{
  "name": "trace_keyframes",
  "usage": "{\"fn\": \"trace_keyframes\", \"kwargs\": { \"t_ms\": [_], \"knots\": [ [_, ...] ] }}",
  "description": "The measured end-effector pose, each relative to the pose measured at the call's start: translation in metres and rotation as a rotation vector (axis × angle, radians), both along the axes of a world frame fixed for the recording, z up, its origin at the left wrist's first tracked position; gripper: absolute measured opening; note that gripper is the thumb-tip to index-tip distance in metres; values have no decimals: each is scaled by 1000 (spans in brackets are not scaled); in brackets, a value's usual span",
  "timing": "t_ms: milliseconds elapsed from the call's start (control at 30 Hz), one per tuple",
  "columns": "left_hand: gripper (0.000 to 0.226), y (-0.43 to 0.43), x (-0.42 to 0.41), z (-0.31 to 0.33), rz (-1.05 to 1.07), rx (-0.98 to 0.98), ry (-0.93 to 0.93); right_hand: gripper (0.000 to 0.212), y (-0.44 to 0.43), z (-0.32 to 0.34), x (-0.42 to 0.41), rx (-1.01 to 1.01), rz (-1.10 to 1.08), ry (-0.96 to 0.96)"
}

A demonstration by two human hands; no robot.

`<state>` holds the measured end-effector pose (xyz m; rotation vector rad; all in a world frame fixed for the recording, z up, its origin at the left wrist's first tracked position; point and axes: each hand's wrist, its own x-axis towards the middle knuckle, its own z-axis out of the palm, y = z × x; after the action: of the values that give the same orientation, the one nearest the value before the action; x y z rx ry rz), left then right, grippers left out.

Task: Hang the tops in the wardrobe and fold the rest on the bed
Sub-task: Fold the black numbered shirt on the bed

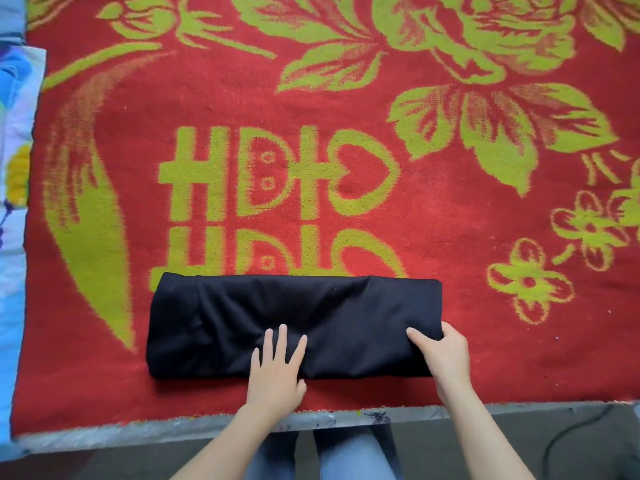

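A black garment (242,313), folded into a long flat band, lies across the near part of the bed on a red blanket (311,98) with yellow-green flowers. My left hand (277,368) rests flat on its middle near edge, fingers spread and pressing the cloth. At the band's right end my right hand (445,355) is wrapped around the edge, thumb on top and fingers hidden under the fabric. No wardrobe or hanger is in view.
A pale blue patterned quilt (14,168) runs along the bed's left side. The bed's front edge (346,415) crosses just below my hands. Below it are my jeans-clad legs (346,455), a grey floor and a dark cable (571,434) at the right.
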<state>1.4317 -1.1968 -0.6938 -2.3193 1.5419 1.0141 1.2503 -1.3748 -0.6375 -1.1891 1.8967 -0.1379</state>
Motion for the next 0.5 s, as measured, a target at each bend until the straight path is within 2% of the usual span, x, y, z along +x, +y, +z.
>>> {"fn": "trace_keyframes", "kwargs": {
  "t_ms": [100,200,267,333,400,467,500],
  "knots": [
    [73,5,18,10,105,-182,140,26,16,33,43,-139,220,145],
    [47,12,42,23,630,-345,395,21,49,63,113,-557,427,137],
    [37,22,63,35,1029,-450,482,19,76,73,161,-711,571,3],
    [33,32,88,49,1401,-564,575,23,103,69,205,-692,691,-135],
    [40,50,113,52,1708,-678,606,29,130,60,235,-575,910,-197],
    [45,67,129,51,1879,-756,501,42,149,39,243,-345,1164,-160],
    [46,77,133,49,1875,-766,382,46,155,26,239,-318,1245,-80]
  ]
}}
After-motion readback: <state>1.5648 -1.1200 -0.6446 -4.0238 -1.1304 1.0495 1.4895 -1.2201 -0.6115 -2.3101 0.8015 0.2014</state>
